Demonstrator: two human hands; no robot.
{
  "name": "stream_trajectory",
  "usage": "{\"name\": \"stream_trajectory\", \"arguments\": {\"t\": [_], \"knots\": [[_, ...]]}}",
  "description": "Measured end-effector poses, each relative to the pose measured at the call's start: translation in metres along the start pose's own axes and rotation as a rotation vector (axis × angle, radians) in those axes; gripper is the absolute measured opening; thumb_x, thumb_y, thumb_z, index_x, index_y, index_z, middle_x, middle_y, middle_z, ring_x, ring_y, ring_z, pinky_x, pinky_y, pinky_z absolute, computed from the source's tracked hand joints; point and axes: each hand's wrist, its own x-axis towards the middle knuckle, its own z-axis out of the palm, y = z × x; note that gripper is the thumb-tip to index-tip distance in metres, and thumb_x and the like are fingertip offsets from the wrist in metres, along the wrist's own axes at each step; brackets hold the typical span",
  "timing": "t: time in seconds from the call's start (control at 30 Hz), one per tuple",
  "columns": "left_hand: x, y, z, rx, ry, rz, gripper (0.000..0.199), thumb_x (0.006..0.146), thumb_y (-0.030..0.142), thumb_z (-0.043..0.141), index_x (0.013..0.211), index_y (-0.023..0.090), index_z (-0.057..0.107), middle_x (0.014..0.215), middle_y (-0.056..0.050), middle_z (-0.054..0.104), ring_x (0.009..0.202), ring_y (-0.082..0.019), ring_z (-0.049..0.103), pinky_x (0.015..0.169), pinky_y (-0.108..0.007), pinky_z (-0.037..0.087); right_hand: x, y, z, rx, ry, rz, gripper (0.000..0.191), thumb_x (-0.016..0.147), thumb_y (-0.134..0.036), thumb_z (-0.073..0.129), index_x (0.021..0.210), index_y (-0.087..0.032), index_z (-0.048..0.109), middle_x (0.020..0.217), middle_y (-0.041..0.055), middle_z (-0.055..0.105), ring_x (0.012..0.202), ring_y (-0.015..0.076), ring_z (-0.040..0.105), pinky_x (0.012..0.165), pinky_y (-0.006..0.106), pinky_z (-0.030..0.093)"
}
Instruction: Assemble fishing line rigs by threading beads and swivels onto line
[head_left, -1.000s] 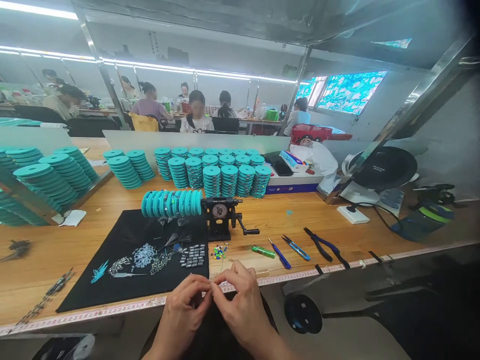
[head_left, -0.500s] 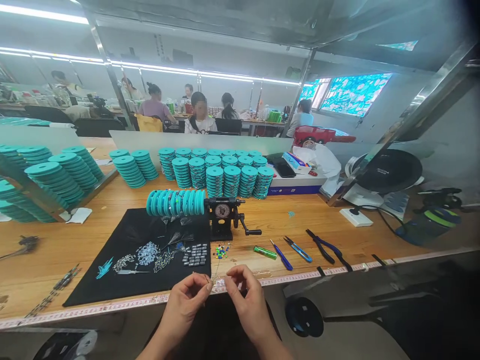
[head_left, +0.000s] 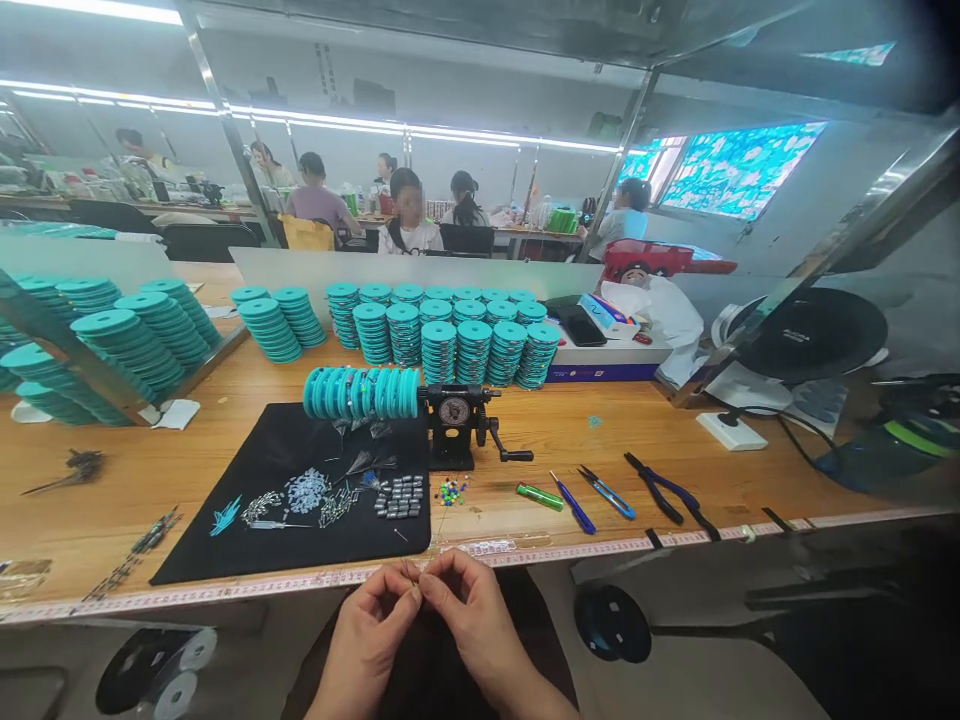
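Observation:
My left hand (head_left: pixel 367 630) and my right hand (head_left: pixel 469 615) meet just below the table's front edge, their fingertips pinching a thin dark strand (head_left: pixel 410 574) too fine to identify. A measuring tape (head_left: pixel 225 592) runs along that edge. Nearest my hands is a black mat (head_left: pixel 270 450) holding small rows of grey sinkers (head_left: pixel 397 497), metal swivels (head_left: pixel 337 506) and teal-and-black rigs. Colored beads (head_left: pixel 450 491) lie just right of the mat. Behind them stands a hand-crank winder (head_left: pixel 454 420) carrying a row of teal spools (head_left: pixel 360 393).
Several stacks of teal spools (head_left: pixel 442 350) fill the wooden bench behind the winder. Blue-handled pliers (head_left: pixel 667 488), blue snips (head_left: pixel 606 492) and a green lighter (head_left: pixel 540 497) lie to the right. Several co-workers (head_left: pixel 409 215) sit beyond a low partition (head_left: pixel 420 275).
My fingertips have come back together after being slightly apart half a second ago. The whole view has shifted, with the bench sliding right and upward in the picture.

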Motion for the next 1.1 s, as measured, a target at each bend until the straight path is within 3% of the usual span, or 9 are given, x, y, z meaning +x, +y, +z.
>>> {"name": "stream_trajectory", "arguments": {"t": [0.23,0.37,0.53,0.67,0.83,1.1], "knots": [[-0.036,-0.041,-0.03,-0.138,0.133,-0.126,0.041,0.063,0.049,0.08,0.055,0.018,0.054,0.067,-0.001,0.058,0.072,-0.019,0.054,0.07,-0.03,0.046,-0.023,0.02,0.024,-0.066,-0.089,0.071,0.022,0.082,-0.037,0.069,0.074,-0.016,0.067,0.071,0.0016,0.065,0.069,0.0172,0.057,0.066,0.026,0.044],[-0.041,-0.036,-0.04,0.076,0.141,-0.037,0.035,0.068,0.047,0.075,0.056,0.019,0.057,0.073,-0.004,0.061,0.077,-0.022,0.057,0.074,-0.031,0.048,-0.029,0.028,0.022,-0.189,-0.102,0.036,0.014,0.084,-0.029,0.066,0.076,-0.017,0.066,0.071,0.0001,0.064,0.068,0.0162,0.056,0.064,0.025,0.042],[-0.02,-0.009,-0.021,0.546,0.086,0.276,0.018,0.081,0.031,0.062,0.065,0.021,0.06,0.091,-0.006,0.063,0.09,-0.024,0.061,0.083,-0.034,0.046,-0.024,0.016,-0.013,-0.414,0.024,-0.121,0.013,0.09,-0.022,0.057,0.08,-0.019,0.063,0.077,0.0006,0.063,0.074,0.0174,0.058,0.068,0.026,0.042],[0.009,-0.005,0.006,0.761,0.01,0.466,0.011,0.083,0.018,0.057,0.072,0.022,0.058,0.097,-0.006,0.06,0.092,-0.023,0.061,0.085,-0.036,0.047,-0.017,0.002,-0.044,-0.602,0.141,-0.245,0.012,0.092,-0.017,0.051,0.085,-0.02,0.061,0.081,0.0024,0.063,0.078,0.0187,0.059,0.071,0.028,0.042],[0.033,-0.012,0.017,0.818,-0.056,0.499,0.013,0.081,0.014,0.055,0.071,0.022,0.057,0.094,-0.007,0.059,0.088,-0.024,0.059,0.081,-0.039,0.049,-0.009,0.001,-0.057,-0.904,0.216,-0.348,0.015,0.087,-0.009,0.051,0.085,-0.02,0.059,0.081,0.0019,0.062,0.077,0.0192,0.058,0.073,0.03,0.04],[0.034,-0.014,0.009,0.863,-0.1,0.487,0.016,0.081,0.011,0.053,0.07,0.022,0.053,0.088,-0.004,0.06,0.086,-0.023,0.059,0.079,-0.037,0.048,-0.001,0.02,-0.054,-0.997,0.224,-0.346,0.014,0.084,-0.007,0.052,0.081,-0.02,0.057,0.08,0.0016,0.061,0.077,0.0206,0.055,0.074,0.033,0.035]]}}
